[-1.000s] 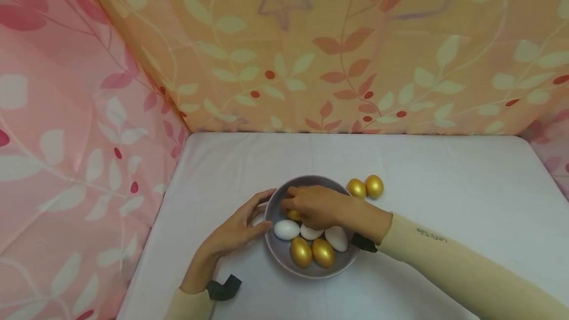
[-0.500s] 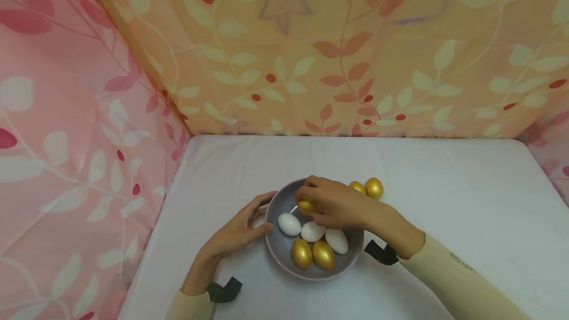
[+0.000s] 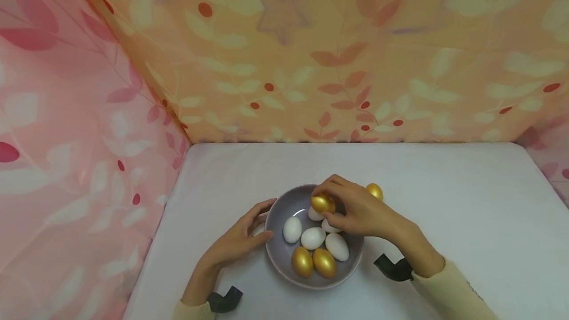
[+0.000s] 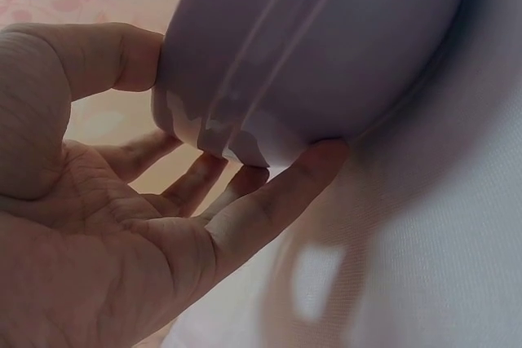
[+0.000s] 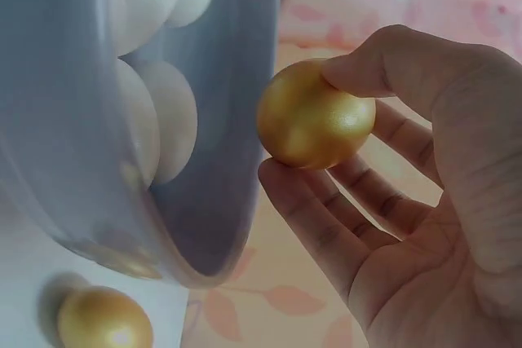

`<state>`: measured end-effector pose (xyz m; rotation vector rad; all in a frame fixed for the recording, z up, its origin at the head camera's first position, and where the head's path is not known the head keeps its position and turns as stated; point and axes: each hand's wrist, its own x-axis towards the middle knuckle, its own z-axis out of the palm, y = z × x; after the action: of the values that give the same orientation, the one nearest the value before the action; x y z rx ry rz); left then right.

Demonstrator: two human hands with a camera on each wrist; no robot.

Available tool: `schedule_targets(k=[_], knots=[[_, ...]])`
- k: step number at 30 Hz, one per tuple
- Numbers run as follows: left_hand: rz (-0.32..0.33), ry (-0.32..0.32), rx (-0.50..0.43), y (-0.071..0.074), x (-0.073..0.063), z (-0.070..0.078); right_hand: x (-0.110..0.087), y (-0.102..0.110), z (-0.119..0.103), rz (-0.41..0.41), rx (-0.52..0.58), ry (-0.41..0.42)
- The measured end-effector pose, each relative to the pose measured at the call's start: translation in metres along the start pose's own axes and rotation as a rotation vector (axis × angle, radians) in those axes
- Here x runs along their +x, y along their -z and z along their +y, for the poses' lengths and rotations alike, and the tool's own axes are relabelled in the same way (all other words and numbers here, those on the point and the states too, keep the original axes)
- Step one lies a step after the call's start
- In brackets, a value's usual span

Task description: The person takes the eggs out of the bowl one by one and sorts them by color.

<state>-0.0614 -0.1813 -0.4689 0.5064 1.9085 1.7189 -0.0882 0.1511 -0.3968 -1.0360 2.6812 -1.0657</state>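
Observation:
My right hand (image 3: 360, 209) pinches a gold egg (image 5: 314, 116) between thumb and fingertips, raised near the far right rim of the grey-purple bowl (image 3: 277, 256). Against the bowl's left side, my left hand (image 3: 235, 236) holds it, thumb at the rim and fingers spread on the outer wall (image 4: 269, 79). Several white eggs, one of them a white egg (image 3: 313, 238) in the middle, lie in the bowl. Toward the near side rest two gold eggs, a left one (image 3: 303, 262) and a right one (image 3: 324, 262). My right hand covers part of the bowl's far right.
Just beyond my right hand, a loose gold egg (image 3: 375, 191) lies on the white-covered table (image 3: 467, 201). A patterned orange cloth (image 3: 284, 63) rises behind the table, with a pink one (image 3: 89, 137) along the left.
My right hand has lifted the gold egg up from inside the bowl and carried it right. The left white egg has turned. My left hand stays at the rim.

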Motion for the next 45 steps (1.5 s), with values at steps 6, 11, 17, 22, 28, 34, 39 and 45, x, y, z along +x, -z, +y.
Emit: schedule_targets(k=[6,11,17,22,28,34,39,45], knots=[[0.006,-0.019,-0.006,0.000,-0.001,-0.004,-0.012,-0.002,0.005,0.071,0.080,-0.024],[-0.006,-0.040,0.019,0.001,0.002,-0.004,-0.021,-0.003,0.011,0.145,0.125,-0.080],[-0.008,-0.025,0.014,0.003,0.002,-0.001,-0.029,-0.007,0.017,0.233,0.193,-0.129],[-0.019,-0.017,-0.003,0.001,0.002,-0.001,-0.035,-0.005,0.022,0.327,0.237,-0.128],[-0.020,-0.029,-0.017,0.002,0.002,0.001,-0.037,0.002,0.032,0.365,0.213,-0.135],[-0.008,-0.002,-0.015,0.005,0.000,0.004,-0.036,0.006,0.045,0.370,0.218,-0.185],[-0.007,-0.005,-0.011,0.006,-0.001,0.004,-0.040,0.013,0.053,0.399,0.189,-0.260],[-0.025,-0.028,-0.014,0.004,0.003,0.002,-0.049,0.018,0.063,0.404,0.140,-0.334]])
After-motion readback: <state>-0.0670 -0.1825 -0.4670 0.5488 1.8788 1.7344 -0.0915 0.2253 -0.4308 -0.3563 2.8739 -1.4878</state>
